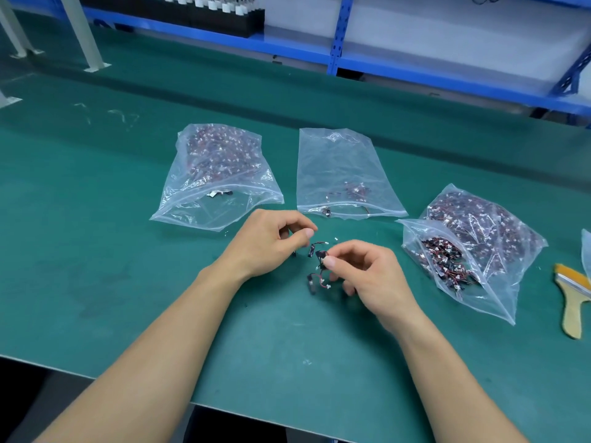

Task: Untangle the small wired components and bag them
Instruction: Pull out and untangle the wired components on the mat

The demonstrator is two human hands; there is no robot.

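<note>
The left hand hovers over the green tabletop with its fingers curled and thumb pressed to forefinger, pinching what looks like a small dark component that shows just below the fingers. How it is gripped is mostly hidden. The right hand, just beside it, pinches a tangle of wired components between thumb and forefinger. The black bodies, thin red wires and white plugs dangle between the two hands, just above or touching the tabletop.

Beyond the hands lie three clear zip bags. The left bag is well filled with the same parts. The middle bag is nearly flat, with only a few parts near its mouth. The right bag is full, with parts crowding its open mouth. A brush with a pale wooden handle lies at the right edge. A blue shelf frame runs behind the tabletop.
</note>
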